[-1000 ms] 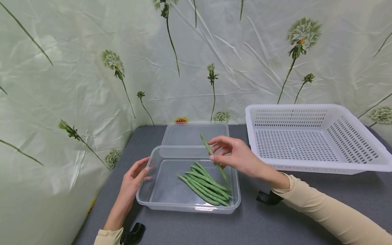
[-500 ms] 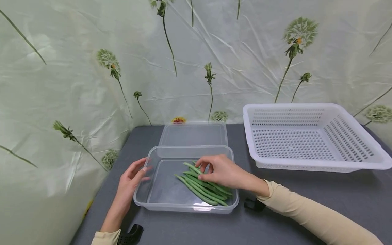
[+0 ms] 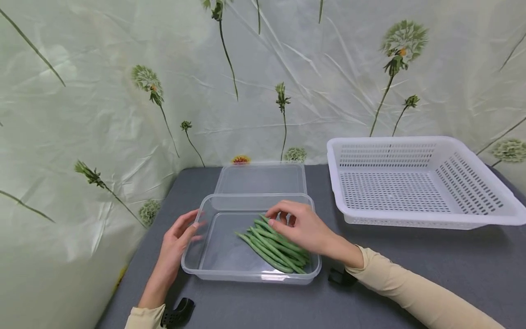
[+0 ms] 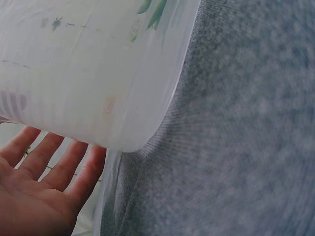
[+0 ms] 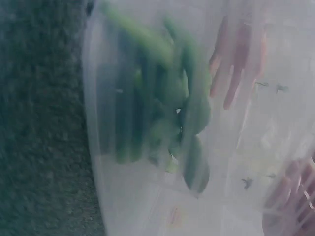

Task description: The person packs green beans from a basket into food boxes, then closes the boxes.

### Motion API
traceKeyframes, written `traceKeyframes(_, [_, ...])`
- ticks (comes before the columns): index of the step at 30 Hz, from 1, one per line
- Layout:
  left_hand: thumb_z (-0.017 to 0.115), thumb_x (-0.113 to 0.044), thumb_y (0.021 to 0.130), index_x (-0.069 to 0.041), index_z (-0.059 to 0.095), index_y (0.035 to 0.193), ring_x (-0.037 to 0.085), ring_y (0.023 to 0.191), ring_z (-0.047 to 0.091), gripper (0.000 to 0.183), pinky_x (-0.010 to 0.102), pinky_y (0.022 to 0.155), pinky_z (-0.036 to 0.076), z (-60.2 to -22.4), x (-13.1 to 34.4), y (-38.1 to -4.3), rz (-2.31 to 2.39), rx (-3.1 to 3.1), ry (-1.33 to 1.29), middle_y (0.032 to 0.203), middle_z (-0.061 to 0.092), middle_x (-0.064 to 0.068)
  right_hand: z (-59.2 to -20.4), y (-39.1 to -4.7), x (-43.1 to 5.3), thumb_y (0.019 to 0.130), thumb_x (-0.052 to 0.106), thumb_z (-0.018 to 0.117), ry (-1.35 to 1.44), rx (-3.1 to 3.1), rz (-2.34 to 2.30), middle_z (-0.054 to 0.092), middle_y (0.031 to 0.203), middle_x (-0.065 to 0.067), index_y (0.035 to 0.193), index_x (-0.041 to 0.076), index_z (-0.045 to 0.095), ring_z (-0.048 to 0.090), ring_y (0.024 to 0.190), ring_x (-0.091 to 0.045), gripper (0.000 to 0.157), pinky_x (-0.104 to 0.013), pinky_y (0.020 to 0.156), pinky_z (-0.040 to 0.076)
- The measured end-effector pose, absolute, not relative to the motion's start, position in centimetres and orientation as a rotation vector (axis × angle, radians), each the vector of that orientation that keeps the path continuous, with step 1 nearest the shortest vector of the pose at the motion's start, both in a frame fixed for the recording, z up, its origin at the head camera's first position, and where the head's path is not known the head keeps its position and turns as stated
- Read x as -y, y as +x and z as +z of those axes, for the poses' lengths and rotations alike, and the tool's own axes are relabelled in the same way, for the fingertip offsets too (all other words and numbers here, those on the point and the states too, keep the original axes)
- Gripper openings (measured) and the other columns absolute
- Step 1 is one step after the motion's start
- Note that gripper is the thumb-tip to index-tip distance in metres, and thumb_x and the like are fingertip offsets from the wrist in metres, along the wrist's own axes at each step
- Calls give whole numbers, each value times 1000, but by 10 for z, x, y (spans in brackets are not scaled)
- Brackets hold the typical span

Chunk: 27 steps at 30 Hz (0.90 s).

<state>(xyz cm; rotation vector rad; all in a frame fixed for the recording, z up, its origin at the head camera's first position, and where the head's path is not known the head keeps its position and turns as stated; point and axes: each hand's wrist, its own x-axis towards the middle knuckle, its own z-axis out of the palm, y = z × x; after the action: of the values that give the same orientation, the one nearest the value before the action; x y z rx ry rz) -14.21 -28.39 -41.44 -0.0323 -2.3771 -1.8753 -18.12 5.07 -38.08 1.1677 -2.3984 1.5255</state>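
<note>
In the head view, several green beans (image 3: 271, 249) lie as a bundle in the right half of a clear plastic container (image 3: 222, 275). My right hand (image 3: 306, 229) is over the bundle's far end, with its fingers bent downward and no bean visibly lifted. Through the cloudy container wall, the right wrist view shows blurred beans (image 5: 147, 103) beside that hand's fingers (image 5: 238, 64). At the container's left side, my left hand (image 3: 174, 244) touches the wall. Its fingers (image 4: 59, 157) are nearly straight in the left wrist view.
A clear flat lid (image 3: 260, 178) lies behind the container. To the right stands a white perforated basket (image 3: 411, 218) with nothing in it. Dark grey cloth (image 3: 255, 306) covers the table, and a flower-printed sheet (image 3: 246, 91) hangs behind.
My right hand has brought a single bean down onto the bundle and let it go, then lifted slightly. The left hand has stayed at the container's side.
</note>
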Motion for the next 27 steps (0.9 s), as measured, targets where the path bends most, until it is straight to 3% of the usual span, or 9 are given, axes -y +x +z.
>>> traceKeyframes(4, [53,-28,104,-9,46,145,17,119,59,45,31,83,54,-413,284,-141,-1873,2379,-9,142,50,15,-383,-183,-53,97,15,64,1129,2264,1558,67,99,9,106,22,70,59,84,-11,12,-30,71,51])
traceKeyframes(12, [54,-31,103,-11,44,146,17,121,57,48,33,85,54,-408,292,-142,-1898,2456,-74,145,47,13,-391,-193,-69,96,13,65,955,2247,1383,60,129,-1,119,17,66,49,122,-18,23,-44,98,41])
traceKeyframes(17, [49,-35,105,-12,41,149,21,120,59,50,36,87,54,-400,302,-152,-2028,2451,-109,144,47,16,-397,-208,-77,100,15,60,786,2276,1519,47,145,-5,130,12,60,36,136,-26,31,-54,104,33])
traceKeyframes(21, [45,-38,105,-10,42,147,17,117,60,49,33,88,53,-395,315,-169,-2098,2463,-97,140,52,12,-403,-216,-81,103,18,54,665,2300,1706,36,153,-5,137,11,54,26,143,-27,35,-58,109,26])
traceKeyframes(27, [48,-34,105,-1,39,146,12,110,62,53,31,88,52,-398,327,-200,-2194,2498,-45,127,60,0,-408,-224,-84,107,24,45,453,2364,1949,30,157,-8,143,13,48,27,144,-29,38,-53,112,28])
